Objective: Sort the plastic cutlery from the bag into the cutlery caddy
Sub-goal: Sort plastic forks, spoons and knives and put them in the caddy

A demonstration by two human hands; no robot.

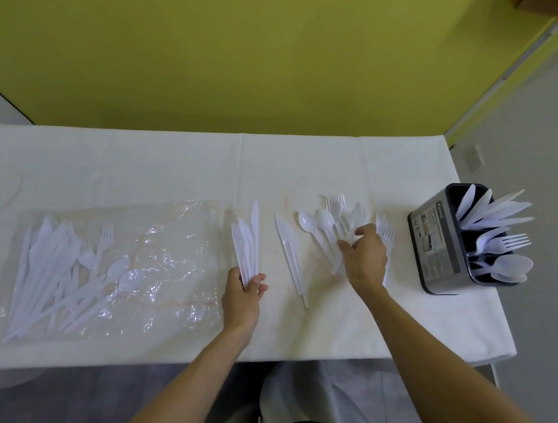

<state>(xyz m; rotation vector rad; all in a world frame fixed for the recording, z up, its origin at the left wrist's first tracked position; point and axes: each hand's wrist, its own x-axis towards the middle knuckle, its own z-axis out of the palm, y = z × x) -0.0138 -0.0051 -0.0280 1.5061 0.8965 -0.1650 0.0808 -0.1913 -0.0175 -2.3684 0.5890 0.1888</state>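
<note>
Left hand grips a bunch of knives by their handles. Right hand pinches pieces in the pile of spoons and forks on the tabletop. Further left lies the bag, still holding cutlery; the caddy stands far right, partly filled.

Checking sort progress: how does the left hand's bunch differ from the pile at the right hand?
The bunch in the left hand is all knives; the pile at the right hand mixes spoons and forks. The bunch is aligned and gripped; the pile lies fanned on the table. Both: white plastic.
</note>
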